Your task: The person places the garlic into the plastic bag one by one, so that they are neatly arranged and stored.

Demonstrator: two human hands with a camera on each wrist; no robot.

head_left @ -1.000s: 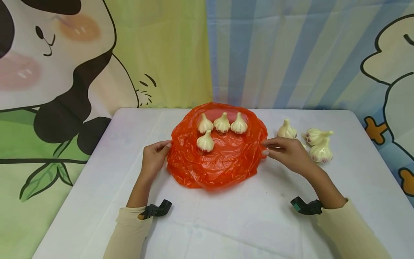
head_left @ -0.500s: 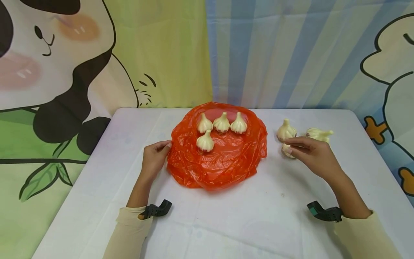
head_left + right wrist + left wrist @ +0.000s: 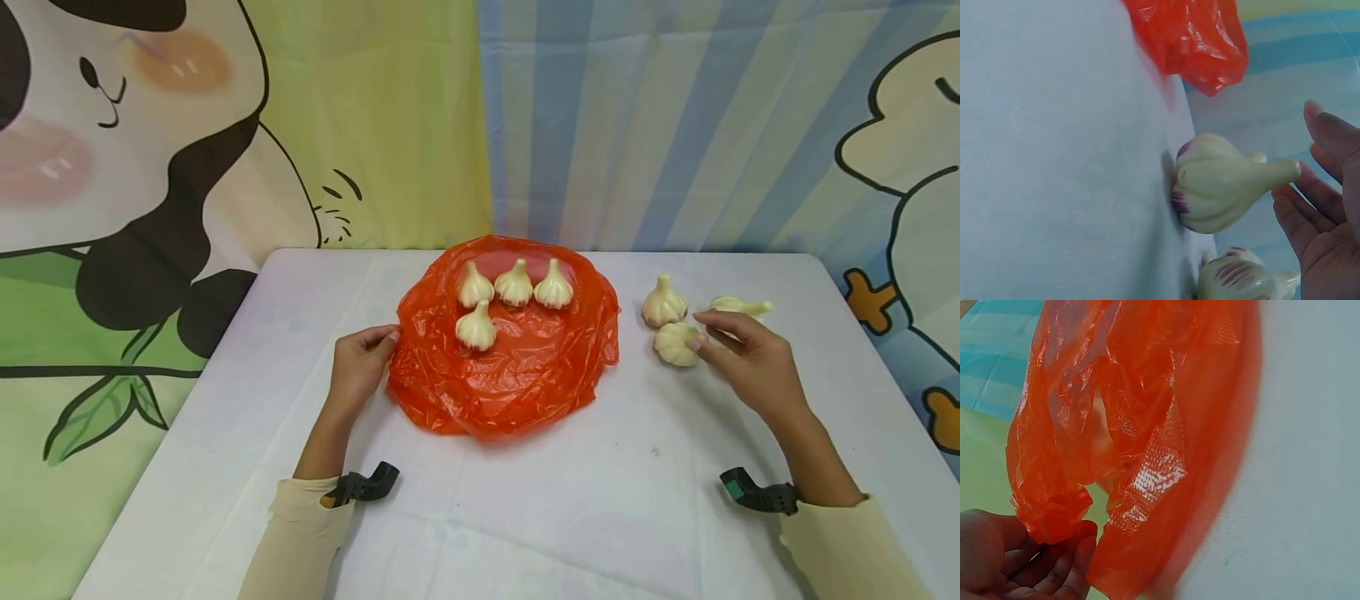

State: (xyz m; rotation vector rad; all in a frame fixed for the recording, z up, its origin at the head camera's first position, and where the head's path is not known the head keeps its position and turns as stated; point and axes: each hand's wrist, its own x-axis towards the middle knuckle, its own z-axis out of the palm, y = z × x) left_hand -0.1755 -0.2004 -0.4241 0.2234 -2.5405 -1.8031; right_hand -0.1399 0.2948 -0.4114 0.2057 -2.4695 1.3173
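An orange-red plastic bag (image 3: 525, 375) lies spread with its mouth open on the table. Several garlic bulbs (image 3: 476, 327) stand in it, three in a back row and one in front. My left hand (image 3: 356, 367) pinches the bag's left edge; in the left wrist view, that hand (image 3: 988, 550) has thumb and fingers at the crumpled rim. To the right, my right hand (image 3: 753, 367) is beside a pale garlic bulb (image 3: 672, 344). In the right wrist view, a purple-marked bulb (image 3: 1216, 181) points its stem between the spread thumb and fingers of that hand (image 3: 1332, 250).
Another garlic bulb (image 3: 663, 302) stands just behind, and one lies on its side (image 3: 738, 306) partly behind my right hand. The white table (image 3: 525, 517) meets a printed cloth backdrop (image 3: 600, 125) at its far edge.
My right hand has let go of the bag's right edge and moved right to the loose garlic, then slightly farther right, uncovering the front bulb. My left hand stays on the bag.
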